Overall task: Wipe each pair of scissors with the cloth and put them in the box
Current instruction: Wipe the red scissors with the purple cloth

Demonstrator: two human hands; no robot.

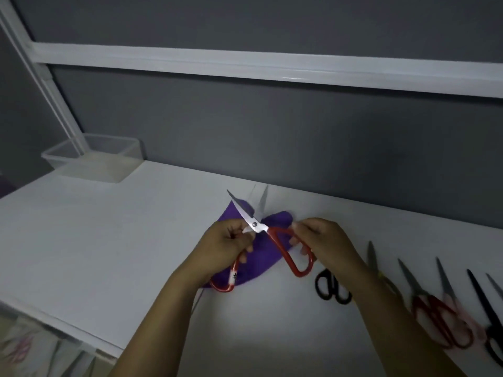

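A person's left hand (228,247) and right hand (325,239) each grip one loop of a pair of red-handled steel scissors (281,250), blades spread apart, just above a crumpled purple cloth (262,265) on a white table (109,229). A row of black- and red-handled scissors (330,288) lies to the right, while a clear plastic box (89,170) sits well apart at the table's far left corner.

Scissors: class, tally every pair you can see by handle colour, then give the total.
Red handles: 3 (held pair, second red pair, paler blurred pair).
Black handles: 2 (near black pair, far black pair).
Yellowish handle: 1 (half-hidden pair).
Handle out of frame: 1 (edge pair).
Total: 7.
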